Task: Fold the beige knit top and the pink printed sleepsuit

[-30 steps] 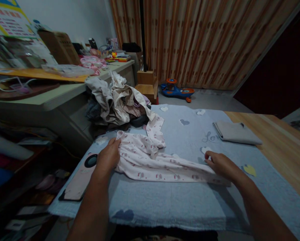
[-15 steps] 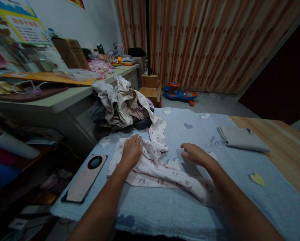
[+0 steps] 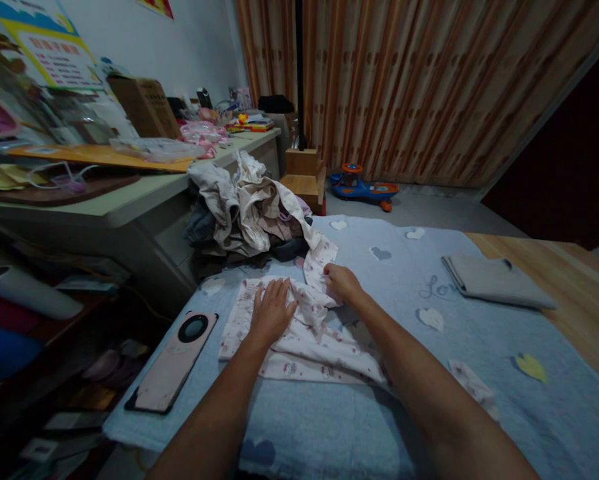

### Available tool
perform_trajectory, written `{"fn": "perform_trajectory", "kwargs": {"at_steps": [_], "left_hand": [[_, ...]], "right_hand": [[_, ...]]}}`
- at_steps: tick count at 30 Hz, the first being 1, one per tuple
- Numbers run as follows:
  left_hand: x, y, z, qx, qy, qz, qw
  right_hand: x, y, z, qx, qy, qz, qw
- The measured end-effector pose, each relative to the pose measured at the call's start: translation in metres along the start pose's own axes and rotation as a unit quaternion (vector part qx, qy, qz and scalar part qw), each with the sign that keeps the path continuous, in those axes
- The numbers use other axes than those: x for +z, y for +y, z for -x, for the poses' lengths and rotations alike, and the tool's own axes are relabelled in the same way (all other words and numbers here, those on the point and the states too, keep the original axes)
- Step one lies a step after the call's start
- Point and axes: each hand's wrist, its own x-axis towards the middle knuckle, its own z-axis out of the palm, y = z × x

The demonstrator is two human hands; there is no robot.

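A white baby garment with a small pink print [image 3: 299, 340] lies bunched and partly folded on a pale blue quilted mat [image 3: 329, 427]. My left hand [image 3: 273, 310] rests flat on it, fingers spread. My right hand [image 3: 342, 281] pinches the garment's upper fold, near a printed sleeve that runs up towards the pile. A small printed white cloth piece [image 3: 472, 390] lies to the lower right, below my right forearm. I cannot tell whether it is part of the garment.
A folded grey cloth [image 3: 497, 283] lies on the mat to the right, and a heap of clothes [image 3: 244, 213] sits beyond the garment. A pink phone [image 3: 172, 363] lies at the mat's left edge. A cluttered desk [image 3: 129, 193] stands at left, and a wooden table surface [image 3: 569, 300] lies at right.
My right hand has moved left, from the garment's far end onto its upper fold. The garment's long right part now lies folded inward. My left hand has shifted slightly right.
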Motion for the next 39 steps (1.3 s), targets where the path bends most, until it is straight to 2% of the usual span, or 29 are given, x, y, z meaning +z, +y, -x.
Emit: {"fn": "perform_trajectory", "kwargs": {"at_steps": [3, 6, 9, 11, 12, 14, 16, 17, 21, 27, 33, 36, 39], "left_hand": [[-0.002, 0.001, 0.001, -0.004, -0.004, 0.004, 1.000], [0.000, 0.001, 0.001, -0.003, -0.001, 0.003, 1.000], [0.003, -0.001, 0.001, 0.003, 0.001, 0.004, 1.000], [0.005, -0.003, 0.001, 0.008, -0.004, 0.006, 1.000], [0.005, -0.003, 0.001, 0.010, -0.007, 0.006, 1.000], [0.005, -0.004, 0.000, 0.012, -0.011, 0.005, 1.000], [0.005, -0.004, 0.000, 0.012, -0.011, 0.002, 1.000], [0.005, -0.004, 0.000, 0.013, -0.010, 0.002, 1.000], [0.004, -0.004, 0.000, 0.016, -0.010, 0.000, 1.000], [0.005, -0.005, -0.001, 0.017, -0.012, 0.003, 1.000], [0.004, -0.005, -0.001, 0.015, -0.014, -0.005, 1.000], [0.004, -0.005, 0.000, 0.017, -0.015, -0.019, 1.000], [0.004, -0.005, 0.000, 0.021, -0.014, -0.024, 0.999]], "right_hand": [[-0.020, 0.012, 0.012, 0.024, 0.047, 0.004, 0.999], [-0.044, 0.033, 0.036, 0.056, 0.166, 0.019, 0.984], [-0.063, 0.056, 0.065, 0.083, 0.230, 0.043, 0.969], [-0.071, 0.072, 0.081, 0.108, 0.211, 0.057, 0.970], [-0.075, 0.080, 0.087, 0.107, 0.169, 0.054, 0.978], [-0.081, 0.096, 0.094, 0.059, 0.046, 0.007, 0.997], [-0.085, 0.111, 0.094, 0.026, -0.021, -0.054, 0.998], [-0.087, 0.118, 0.091, 0.031, -0.016, -0.068, 0.997], [-0.082, 0.134, 0.068, 0.095, 0.080, -0.030, 0.992], [-0.045, 0.130, 0.033, 0.043, 0.041, 0.006, 0.998], [-0.014, 0.116, 0.023, 0.009, 0.019, 0.008, 1.000], [-0.014, 0.115, 0.024, 0.005, 0.017, 0.007, 1.000], [-0.030, 0.123, 0.031, 0.012, 0.042, 0.007, 0.999]]}}
